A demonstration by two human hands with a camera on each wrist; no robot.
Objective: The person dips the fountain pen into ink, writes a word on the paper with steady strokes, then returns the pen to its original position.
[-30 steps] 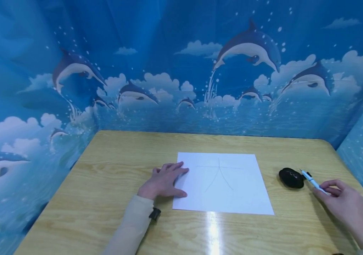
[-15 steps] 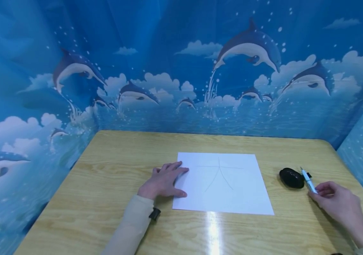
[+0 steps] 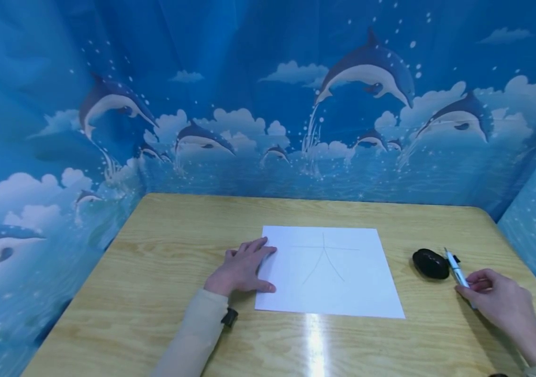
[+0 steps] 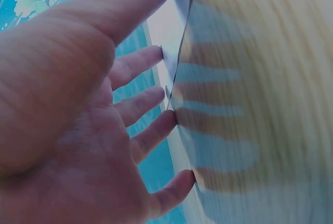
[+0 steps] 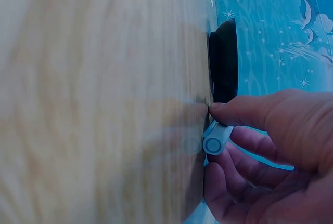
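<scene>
A white sheet of paper (image 3: 329, 298) lies on the table, marked with thin lines: a long horizontal, a short vertical crossing it, and two strokes splaying downward. My left hand (image 3: 242, 269) rests at its left edge with fingers spread; in the left wrist view the fingertips (image 4: 182, 180) meet the paper's edge. To the right, my right hand (image 3: 499, 298) holds a light-blue pen (image 3: 454, 265) between thumb and fingers, low at the tabletop. The pen's tip points away, and its round rear end (image 5: 213, 145) faces the right wrist camera, right against the table.
A glossy black rounded object (image 3: 430, 263) sits just left of the pen, close to its tip. The wooden table (image 3: 178, 225) ends at a blue dolphin-print curtain (image 3: 249, 104) behind and at both sides. Light glares on the table's front (image 3: 315, 345).
My right hand has moved slightly left and brought the pen down beside the black object, turning it more upright in the head view. The left hand stays almost still.
</scene>
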